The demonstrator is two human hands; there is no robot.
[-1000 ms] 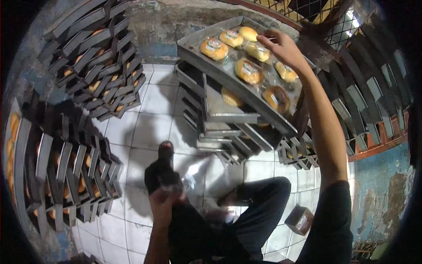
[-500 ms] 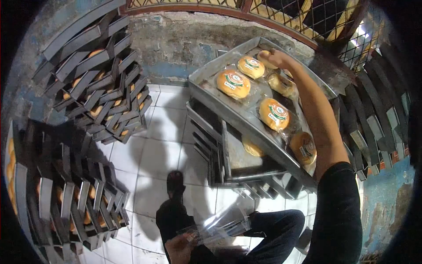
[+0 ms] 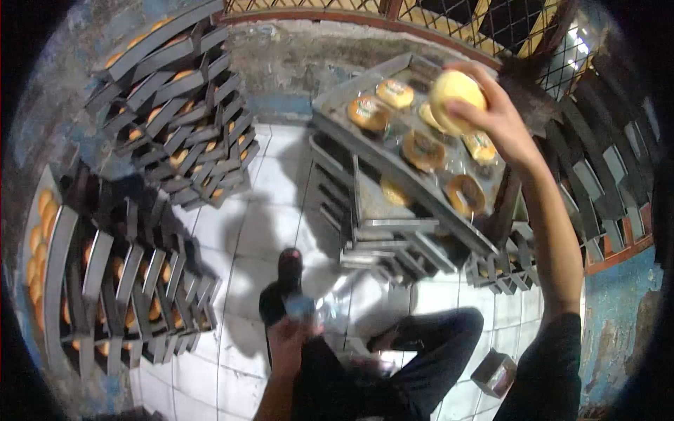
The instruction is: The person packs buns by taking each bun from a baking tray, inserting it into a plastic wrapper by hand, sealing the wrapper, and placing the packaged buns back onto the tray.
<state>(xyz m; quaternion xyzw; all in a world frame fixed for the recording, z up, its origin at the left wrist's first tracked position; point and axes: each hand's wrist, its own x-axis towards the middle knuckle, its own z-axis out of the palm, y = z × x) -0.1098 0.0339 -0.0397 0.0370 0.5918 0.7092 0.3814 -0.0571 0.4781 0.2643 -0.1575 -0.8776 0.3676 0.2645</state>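
Head view: pale bun (image 3: pixel 455 102) held above a metal tray (image 3: pixel 351 140).
The right hand (image 3: pixel 502 116) has its grip curled around the bun, over labelled buns (image 3: pixel 368 114) lying in the tray; the left hand (image 3: pixel 288 338), blurred, pinches clear plastic (image 3: pixel 333 310) near the legs (image 3: pixel 439 347).

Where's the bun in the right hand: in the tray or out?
Out: the right hand holds the bun above the tray, partly hiding another bun.
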